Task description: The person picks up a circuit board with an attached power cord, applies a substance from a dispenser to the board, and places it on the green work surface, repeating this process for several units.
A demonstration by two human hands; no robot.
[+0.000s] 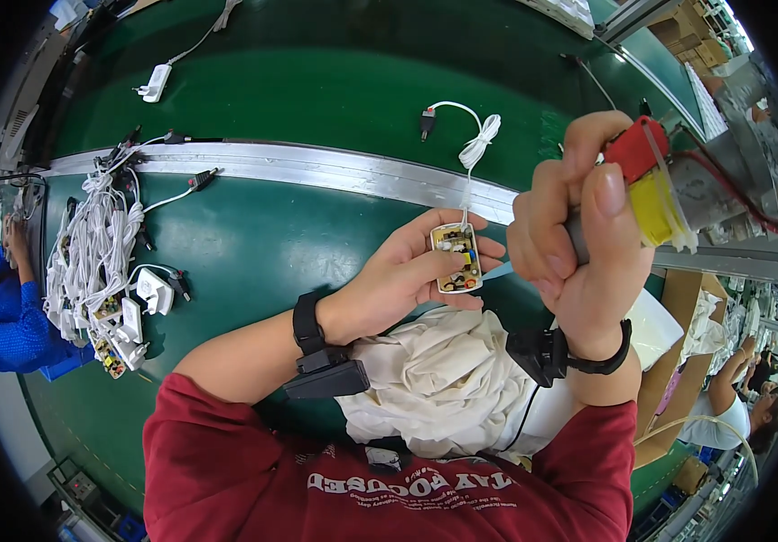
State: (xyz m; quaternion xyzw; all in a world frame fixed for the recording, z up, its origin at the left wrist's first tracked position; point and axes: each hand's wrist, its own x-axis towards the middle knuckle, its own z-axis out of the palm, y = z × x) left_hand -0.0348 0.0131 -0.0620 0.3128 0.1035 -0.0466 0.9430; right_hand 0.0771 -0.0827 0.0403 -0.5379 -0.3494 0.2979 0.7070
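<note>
My left hand (398, 275) is closed around a small white power adapter (444, 285) with its cover off, the thumb lying across the circuit board inside. From the adapter's far end a white cable (479, 144) runs over the metal rail to a black connector (428, 125). My right hand (583, 212) grips a grey handheld tool (658, 200) with a red part on top, yellow wrapping and wires at its back. A pale blue pointed tip (497, 271) shows between this hand and the adapter's side. The tool's kind is unclear, and my fingers hide part of its body.
On the left lies a heap of white cables (91, 244) with adapters. Another adapter (155, 84) rests beyond the metal rail (316, 167). White cloth (443, 379) is bunched before me. A cardboard box (669, 352) stands at right. Other people (23, 316) sit at both sides.
</note>
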